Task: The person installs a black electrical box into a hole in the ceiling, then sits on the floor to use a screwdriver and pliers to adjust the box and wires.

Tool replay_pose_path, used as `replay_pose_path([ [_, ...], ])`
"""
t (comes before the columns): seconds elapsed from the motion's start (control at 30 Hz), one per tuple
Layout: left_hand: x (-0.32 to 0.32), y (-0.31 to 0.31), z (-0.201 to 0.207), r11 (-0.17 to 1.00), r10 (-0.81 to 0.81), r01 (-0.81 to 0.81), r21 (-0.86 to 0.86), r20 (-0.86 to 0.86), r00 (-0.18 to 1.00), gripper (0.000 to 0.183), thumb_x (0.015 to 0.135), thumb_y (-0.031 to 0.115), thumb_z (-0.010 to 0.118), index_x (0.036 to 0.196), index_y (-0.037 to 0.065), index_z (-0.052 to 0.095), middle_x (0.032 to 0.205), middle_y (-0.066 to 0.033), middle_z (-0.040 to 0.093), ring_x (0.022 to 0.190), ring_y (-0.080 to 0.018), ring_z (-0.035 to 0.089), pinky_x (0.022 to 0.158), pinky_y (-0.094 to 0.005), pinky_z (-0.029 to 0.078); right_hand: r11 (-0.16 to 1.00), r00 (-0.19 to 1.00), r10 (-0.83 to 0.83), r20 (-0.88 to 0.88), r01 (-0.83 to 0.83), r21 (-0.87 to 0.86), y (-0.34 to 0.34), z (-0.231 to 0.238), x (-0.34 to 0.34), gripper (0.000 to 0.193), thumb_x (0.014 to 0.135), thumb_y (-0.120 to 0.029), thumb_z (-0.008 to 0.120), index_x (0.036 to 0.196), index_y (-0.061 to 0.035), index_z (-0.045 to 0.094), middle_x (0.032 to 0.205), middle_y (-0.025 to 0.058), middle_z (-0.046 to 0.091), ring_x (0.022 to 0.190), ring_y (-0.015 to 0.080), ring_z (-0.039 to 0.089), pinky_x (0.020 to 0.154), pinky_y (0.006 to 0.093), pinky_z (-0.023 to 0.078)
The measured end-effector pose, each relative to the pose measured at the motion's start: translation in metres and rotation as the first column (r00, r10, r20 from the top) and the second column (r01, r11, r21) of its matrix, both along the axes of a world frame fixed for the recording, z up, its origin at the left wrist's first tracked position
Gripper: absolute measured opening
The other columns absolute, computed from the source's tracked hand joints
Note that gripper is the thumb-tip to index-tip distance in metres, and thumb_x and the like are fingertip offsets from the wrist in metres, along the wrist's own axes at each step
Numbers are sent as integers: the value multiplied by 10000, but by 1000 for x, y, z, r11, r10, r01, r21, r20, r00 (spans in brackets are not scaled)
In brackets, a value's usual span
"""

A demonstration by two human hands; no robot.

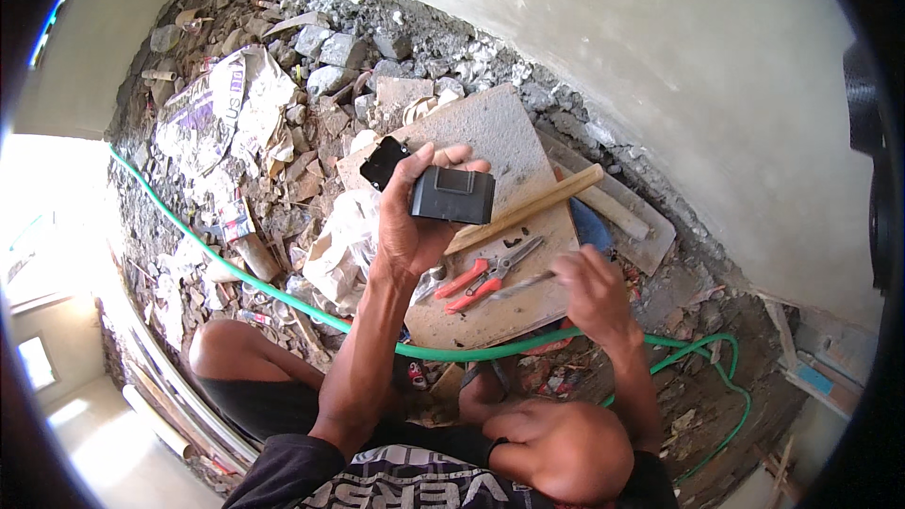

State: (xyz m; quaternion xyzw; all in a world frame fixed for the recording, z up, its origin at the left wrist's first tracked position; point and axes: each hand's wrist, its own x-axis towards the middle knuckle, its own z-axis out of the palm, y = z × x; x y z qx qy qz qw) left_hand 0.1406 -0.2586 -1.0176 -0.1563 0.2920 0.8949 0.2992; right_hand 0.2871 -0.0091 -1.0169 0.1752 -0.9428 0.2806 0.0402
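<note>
In my raised left hand (415,207) is a black box-shaped case (454,195), gripped between thumb and fingers. A smaller black piece (382,162) with a hollow face shows on the other side of the thumb; whether it is joined to the case I cannot tell. My right hand (596,292), slightly blurred, is closed around a thin grey pointed tool (523,286) whose kind is unclear. Its tip points left, over the board. Red-handled pruning shears (490,273) lie on the board (500,132) below both hands, beside small dark bits (514,242).
A wooden strip (547,203) lies diagonally over the board, and part of a blue container (590,224) shows beside it. The green hose (452,354) runs past the board's near edge. Rubble (330,52) and a torn sack (226,104) cover the ground toward the wall (660,28).
</note>
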Motion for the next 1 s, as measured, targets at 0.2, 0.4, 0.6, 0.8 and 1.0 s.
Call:
replay_pose_path([
  [0.2,23,28,8,992,-32,12,128,155,987,368,944,372,693,812,32,647,829,-121,645,972,-349,669,840,-489,585,538,879,-474,-51,243,-807,-10,93,16,282,1097,-214,489,1241,-8,361,970,195,672,569,123,551,464,239,512],
  [0.4,37,33,-28,1000,-28,29,1,-152,988,337,969,333,644,876,10,660,821,-133,668,873,-275,691,762,-447,579,661,818,-450,-359,35,-749,-55,86,-3,242,1104,-190,433,1176,5,309,1062,299,637,625,261,682,496,305,594],
  [0.6,48,40,-36,996,72,-83,-42,-217,974,267,952,263,655,919,-3,661,891,-179,715,797,-273,704,739,-403,587,758,824,-404,-397,60,-649,-56,84,4,199,1082,-121,443,1137,-26,277,988,311,668,585,219,659,518,290,594],
  [0.8,51,37,-41,998,50,-44,35,-220,974,233,953,233,638,938,1,654,898,-191,720,804,-283,714,762,-430,602,779,772,-434,-464,63,-624,-58,85,1,173,1087,-113,441,1151,-27,304,1012,297,678,568,196,647,482,266,558],
  [1.0,52,39,-39,994,37,-57,-89,-206,978,224,957,241,630,919,21,648,882,-176,727,769,-263,715,731,-411,604,898,862,-338,-377,176,-402,-59,110,17,110,1088,-105,433,1115,-10,385,1058,244,695,769,252,703,652,324,590],
])
